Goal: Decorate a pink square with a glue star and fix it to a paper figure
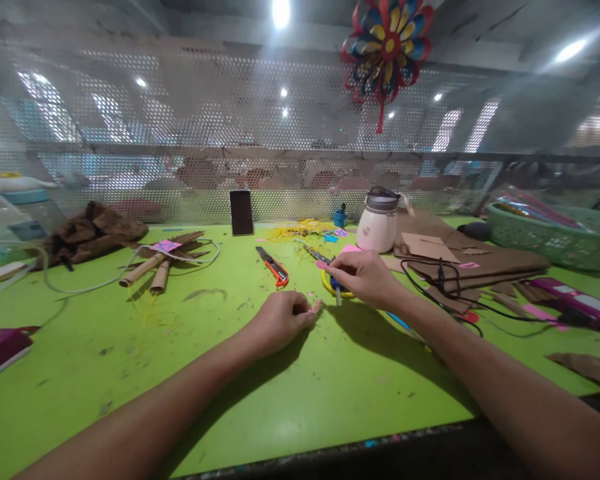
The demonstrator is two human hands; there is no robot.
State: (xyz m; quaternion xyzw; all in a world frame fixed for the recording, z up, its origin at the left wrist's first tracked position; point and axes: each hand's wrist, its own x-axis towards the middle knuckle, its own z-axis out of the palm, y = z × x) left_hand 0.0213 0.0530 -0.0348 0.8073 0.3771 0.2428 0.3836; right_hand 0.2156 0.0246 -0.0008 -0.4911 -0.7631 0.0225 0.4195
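My right hand (364,277) is closed in a pinch on a small pink paper piece (323,265), which sticks out past the fingertips. Under it lie scissors with yellow handles (329,285), partly hidden by the hand. My left hand (283,319) rests low over the green table, its fingers curled and thumb against them; what they hold, if anything, is too small to make out. Tiny pink scraps (310,294) lie just beyond those fingertips. Left of the scissors is an orange box cutter (274,267) with its blade end pointing away from me.
A phone (241,213) leans against the perforated screen. Yellow shreds (300,231) and a white jar (377,225) stand at the back. Rolled brown paper (160,275) lies left. Black cable (443,280), brown sheets (490,257) and a green basket (545,233) crowd the right.
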